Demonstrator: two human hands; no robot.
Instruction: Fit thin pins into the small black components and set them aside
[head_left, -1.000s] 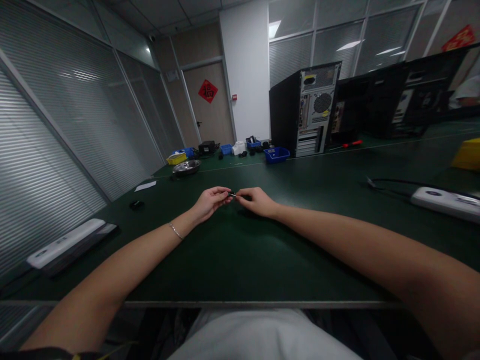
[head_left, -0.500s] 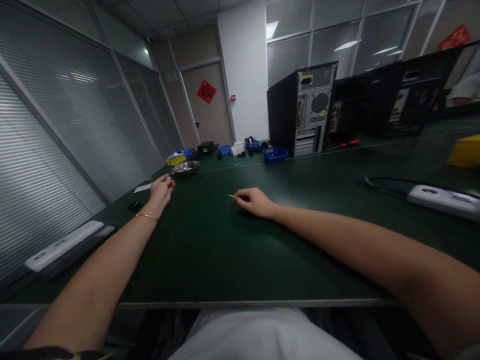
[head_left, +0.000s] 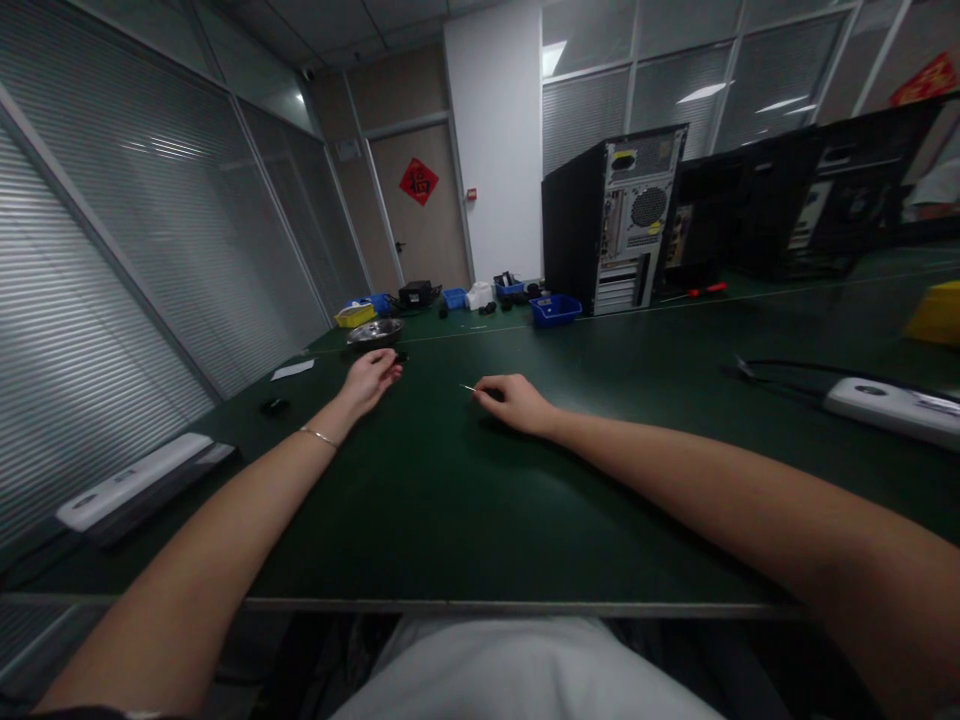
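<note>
My left hand [head_left: 370, 380] is raised over the left half of the green table [head_left: 420, 500]. Its fingertips pinch a small black piece [head_left: 403, 357], too small to name. A shallow metal bowl [head_left: 375, 333] stands just beyond that hand. To the right, my right hand [head_left: 514, 402] rests low over the table with its thumb and forefinger closed on a thin metal pin-like piece [head_left: 466, 387]. The tip of this piece points left, toward my left hand; its other end is hidden in the fingers. A gap separates the two hands.
A white device [head_left: 142, 480] lies at the left, near a small black object [head_left: 275, 406] and a white paper [head_left: 292, 370]. A blue tray [head_left: 556, 310] and a computer tower [head_left: 615, 225] stand at the back. Another white device [head_left: 892, 405] with a cable lies at the right.
My left hand has moved right, away from beside the bowl, and a black piece now shows at its fingertips. My right hand stays nearly in place with the thin piece.
</note>
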